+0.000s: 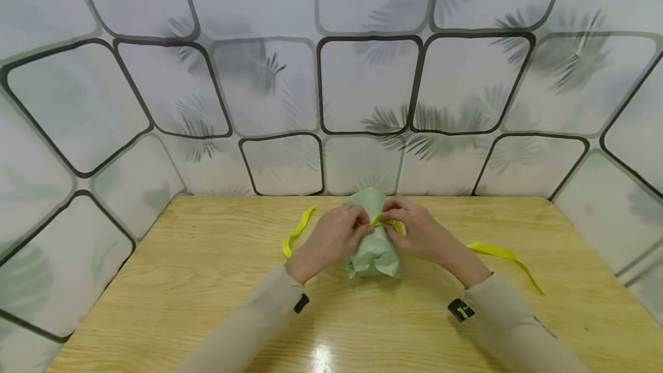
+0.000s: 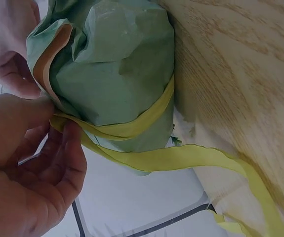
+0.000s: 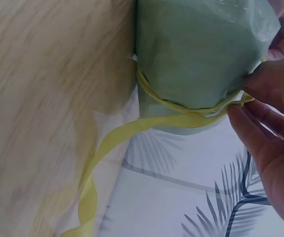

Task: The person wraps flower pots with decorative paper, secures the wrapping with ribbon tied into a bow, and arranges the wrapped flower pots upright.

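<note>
A pale green paper-wrapped package [image 1: 374,253] lies on the wooden table, its near end folded and crumpled. Around it runs a yellow ribbon [image 2: 132,129], crossing on top between the two hands. My left hand [image 1: 339,229] pinches the ribbon at that crossing from the left, thumb against fingers. From the right, my right hand [image 1: 416,229] pinches the ribbon close by, as the right wrist view shows with the ribbon [image 3: 181,118] between thumb and fingers. The exact form of the crossing is hidden by the fingertips. A brown inner edge of paper [image 2: 50,61] shows at the fold.
One loose ribbon tail [image 1: 296,233] lies left of the package, another tail [image 1: 499,251] stretches right across the table [image 1: 207,281]. A patterned fabric wall [image 1: 368,85] stands behind the table's far edge. Dark devices [image 1: 461,309] sit at both wrists.
</note>
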`<state>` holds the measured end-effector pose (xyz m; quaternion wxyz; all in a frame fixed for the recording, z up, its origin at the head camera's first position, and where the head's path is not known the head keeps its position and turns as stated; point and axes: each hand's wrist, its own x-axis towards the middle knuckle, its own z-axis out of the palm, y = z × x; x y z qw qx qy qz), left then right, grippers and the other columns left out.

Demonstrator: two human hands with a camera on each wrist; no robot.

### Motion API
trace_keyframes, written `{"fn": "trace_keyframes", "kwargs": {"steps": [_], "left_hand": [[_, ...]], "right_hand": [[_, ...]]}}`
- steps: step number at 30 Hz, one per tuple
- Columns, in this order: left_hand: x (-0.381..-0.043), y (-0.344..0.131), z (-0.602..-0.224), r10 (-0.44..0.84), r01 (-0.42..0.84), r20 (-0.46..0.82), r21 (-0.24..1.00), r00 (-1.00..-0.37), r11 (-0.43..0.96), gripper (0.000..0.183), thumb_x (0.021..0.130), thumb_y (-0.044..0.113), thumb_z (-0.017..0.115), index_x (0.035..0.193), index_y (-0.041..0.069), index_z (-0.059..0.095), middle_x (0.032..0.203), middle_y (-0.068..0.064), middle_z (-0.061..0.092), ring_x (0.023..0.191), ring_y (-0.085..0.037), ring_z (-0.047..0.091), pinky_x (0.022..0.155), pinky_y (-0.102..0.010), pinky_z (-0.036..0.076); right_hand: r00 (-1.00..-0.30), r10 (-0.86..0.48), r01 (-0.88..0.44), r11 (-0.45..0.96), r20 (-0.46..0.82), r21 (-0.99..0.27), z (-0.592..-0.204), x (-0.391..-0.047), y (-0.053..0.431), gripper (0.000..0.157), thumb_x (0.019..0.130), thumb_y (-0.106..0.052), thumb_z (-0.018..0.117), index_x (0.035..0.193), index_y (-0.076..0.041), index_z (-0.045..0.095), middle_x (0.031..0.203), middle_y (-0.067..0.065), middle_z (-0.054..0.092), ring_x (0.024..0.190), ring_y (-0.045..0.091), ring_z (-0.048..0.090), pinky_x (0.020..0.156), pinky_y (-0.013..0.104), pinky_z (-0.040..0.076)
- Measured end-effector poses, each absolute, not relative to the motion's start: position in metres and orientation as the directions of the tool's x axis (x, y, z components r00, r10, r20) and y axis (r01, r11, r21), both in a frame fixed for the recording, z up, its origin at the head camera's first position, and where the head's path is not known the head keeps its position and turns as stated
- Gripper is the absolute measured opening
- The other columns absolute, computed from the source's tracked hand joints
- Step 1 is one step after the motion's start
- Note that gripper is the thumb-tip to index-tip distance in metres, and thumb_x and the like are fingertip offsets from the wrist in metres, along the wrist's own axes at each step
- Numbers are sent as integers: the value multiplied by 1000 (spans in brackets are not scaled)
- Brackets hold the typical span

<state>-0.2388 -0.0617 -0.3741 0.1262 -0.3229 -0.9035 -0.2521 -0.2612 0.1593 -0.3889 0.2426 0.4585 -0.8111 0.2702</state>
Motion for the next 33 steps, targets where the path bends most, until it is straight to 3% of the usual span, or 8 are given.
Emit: {"fn": "trace_keyframes", "kwargs": {"steps": [9, 15, 22, 27, 33], "left_hand": [[-238, -56, -371, 514, 658, 424, 346, -746, 669, 14, 97, 20, 73, 96, 9, 64, 87, -3, 66, 73, -13, 62, 63, -20, 48], [-237, -55, -373, 544, 694, 470, 240, -695, 679, 19, 97, 21, 72, 111, 14, 61, 90, -2, 68, 74, -12, 66, 58, -21, 47], [-236, -55, -376, 578, 702, 505, 79, -640, 708, 14, 98, 23, 71, 112, 22, 72, 87, -1, 62, 59, -10, 53, 49, -17, 36], [-237, -56, -376, 572, 699, 479, 132, -665, 703, 11, 99, 23, 69, 106, 17, 76, 91, -1, 63, 64, -10, 57, 53, -18, 41], [-244, -60, -372, 568, 647, 309, 349, -763, 678, 19, 105, 24, 60, 107, 12, 74, 94, -5, 65, 73, -13, 56, 61, -24, 44]], "right_hand": [[-503, -626, -861, 425, 596, -279, -390, -260, 162, 21, 78, 10, 60, 81, -9, 52, 84, 2, 50, 73, 14, 49, 65, 22, 44], [-551, -616, -832, 455, 562, -316, -388, -257, 166, 20, 82, 11, 60, 87, -8, 54, 83, -1, 53, 79, 12, 57, 74, 33, 59], [-626, -595, -779, 511, 505, -364, -385, -256, 168, 17, 89, 9, 61, 91, -8, 57, 83, -1, 60, 82, 15, 67, 77, 38, 62], [-604, -594, -793, 514, 532, -326, -385, -258, 166, 19, 89, 11, 62, 90, -7, 56, 79, 0, 61, 77, 13, 68, 70, 32, 61], [-558, -583, -818, 508, 590, -271, -388, -261, 162, 21, 86, 14, 66, 89, -5, 57, 77, 2, 64, 73, 14, 70, 65, 27, 60]]}}
